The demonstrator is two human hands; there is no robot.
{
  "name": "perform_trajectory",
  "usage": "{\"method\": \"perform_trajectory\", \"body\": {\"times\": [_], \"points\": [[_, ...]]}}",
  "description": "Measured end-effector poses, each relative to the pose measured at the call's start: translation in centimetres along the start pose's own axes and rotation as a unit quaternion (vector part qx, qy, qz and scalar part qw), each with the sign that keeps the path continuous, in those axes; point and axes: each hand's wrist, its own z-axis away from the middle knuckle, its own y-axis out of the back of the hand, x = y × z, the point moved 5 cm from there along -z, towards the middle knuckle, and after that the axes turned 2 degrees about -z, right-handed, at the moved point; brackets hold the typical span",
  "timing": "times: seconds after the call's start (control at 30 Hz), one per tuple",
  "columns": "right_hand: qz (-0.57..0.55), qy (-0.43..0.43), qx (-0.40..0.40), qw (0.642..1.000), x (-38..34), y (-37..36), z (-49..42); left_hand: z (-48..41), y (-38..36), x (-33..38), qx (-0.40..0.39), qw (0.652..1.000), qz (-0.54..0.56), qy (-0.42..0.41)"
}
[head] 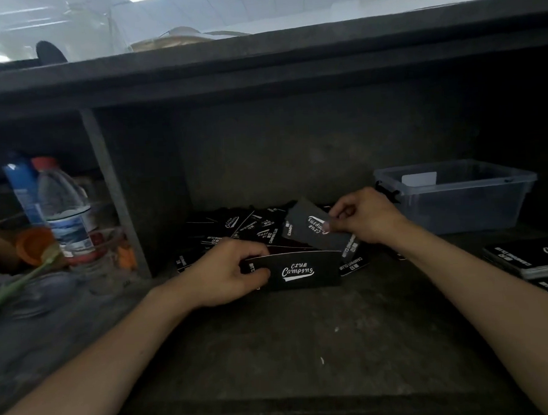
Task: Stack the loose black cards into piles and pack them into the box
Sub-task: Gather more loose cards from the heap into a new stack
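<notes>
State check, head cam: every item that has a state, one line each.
left hand: grips held stack
held stack: upright on edge, logo facing camera
right hand: pinches single card
single card: raised, tilted, above loose pile
loose pile: scattered, unstacked
stacked piles: squared up, outside box, at right
box: lid off; contents unclear
water bottle: upright, capped

Left bay, beyond a grey upright divider (113,190): clear plastic bottle (63,205) with red cap, standing upright. Blue bottle (22,188) just behind it, to the left. Orange round item (35,245) near its base, kind not determinable. Green stem (22,277) lies slanted in front. Dark counter (305,348) shows white flecks.
</notes>
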Motion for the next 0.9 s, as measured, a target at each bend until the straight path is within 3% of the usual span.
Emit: {"method": "perform_trajectory", "body": {"times": [0.37,0.47,0.53,0.63,0.77,0.9], "points": [[-0.172,0.004,0.096,0.980,-0.3,1.8,-0.3,-0.1,-0.1,0.5,-0.004,0.999,-0.009,-0.046],[-0.150,0.005,0.032,0.988,-0.7,1.7,0.1,-0.1,-0.2,0.1,-0.013,0.999,-0.017,-0.042],[-0.024,0.016,-0.036,0.999,-0.6,0.6,0.3,-0.2,-0.4,0.2,-0.015,0.999,-0.022,-0.042],[0.110,0.061,-0.128,0.984,-0.2,-1.6,0.6,-0.1,-0.4,0.3,-0.016,0.999,0.000,-0.031],[0.141,0.089,-0.159,0.973,-0.2,-2.4,0.5,-0.2,-0.5,0.4,-0.020,0.999,-0.001,-0.035],[0.107,0.026,-0.191,0.975,0.7,-2.0,0.2,-0.1,-0.8,0.7,-0.030,0.997,-0.019,-0.062]]}}
